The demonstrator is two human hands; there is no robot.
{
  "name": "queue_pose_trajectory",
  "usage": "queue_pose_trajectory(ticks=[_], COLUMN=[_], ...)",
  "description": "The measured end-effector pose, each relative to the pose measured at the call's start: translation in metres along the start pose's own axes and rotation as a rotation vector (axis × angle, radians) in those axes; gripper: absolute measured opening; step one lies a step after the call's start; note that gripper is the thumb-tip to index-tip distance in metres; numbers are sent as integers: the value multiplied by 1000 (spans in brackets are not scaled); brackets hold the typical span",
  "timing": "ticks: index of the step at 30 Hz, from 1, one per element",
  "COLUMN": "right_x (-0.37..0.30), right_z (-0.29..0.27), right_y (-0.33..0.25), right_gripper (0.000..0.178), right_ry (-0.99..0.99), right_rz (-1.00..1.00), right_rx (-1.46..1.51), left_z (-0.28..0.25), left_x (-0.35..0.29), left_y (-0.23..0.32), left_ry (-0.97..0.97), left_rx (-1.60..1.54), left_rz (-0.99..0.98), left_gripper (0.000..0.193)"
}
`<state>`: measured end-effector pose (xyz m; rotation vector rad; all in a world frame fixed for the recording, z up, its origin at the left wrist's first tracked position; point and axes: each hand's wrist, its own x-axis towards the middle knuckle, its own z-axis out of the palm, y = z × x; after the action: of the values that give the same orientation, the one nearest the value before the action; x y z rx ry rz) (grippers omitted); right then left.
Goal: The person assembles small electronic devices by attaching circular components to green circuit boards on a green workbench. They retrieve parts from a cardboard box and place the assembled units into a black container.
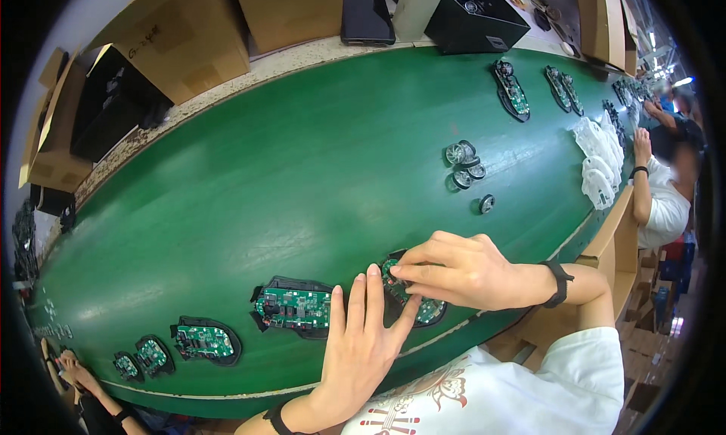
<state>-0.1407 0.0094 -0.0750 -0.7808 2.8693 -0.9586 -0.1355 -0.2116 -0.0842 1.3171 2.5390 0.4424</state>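
Observation:
Near the front edge of the green table, a black-housed circuit board assembly (434, 312) lies partly under my hands. My right hand (473, 272) is bent over it, thumb and fingers pinched together at its upper part; whatever they pinch is hidden. Flat and spread, my left hand (359, 356) rests beside it, its thumb reaching the assembly's near side. To the left, the left fingers overlap the end of a second circuit board assembly (295, 308), a green board in a black housing.
Further left lie several smaller-looking assemblies (206, 340). Beyond my hands sit several small wheels (463, 163), with another assembly (511, 91) farther off. White plastic shells (599, 163) are piled at right. Cardboard boxes (170, 38) line the far edge. Other people (665, 185) work at both ends.

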Motion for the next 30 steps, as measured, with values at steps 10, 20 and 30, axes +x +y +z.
queue_pose_trajectory(ticks=[10,20,30], right_x=[-2,-16,-16], right_z=[-3,11,12], right_y=[-8,-11,-8], right_gripper=[47,47,42], right_ry=[-79,-30,66], right_rz=[-14,-61,-41], right_rx=[-228,-301,-367], left_z=[5,13,14], left_x=[5,10,19], left_y=[1,-1,-6], left_ry=[13,55,79], left_rx=[0,-11,-52], left_rz=[-6,16,41], left_gripper=[70,57,60])
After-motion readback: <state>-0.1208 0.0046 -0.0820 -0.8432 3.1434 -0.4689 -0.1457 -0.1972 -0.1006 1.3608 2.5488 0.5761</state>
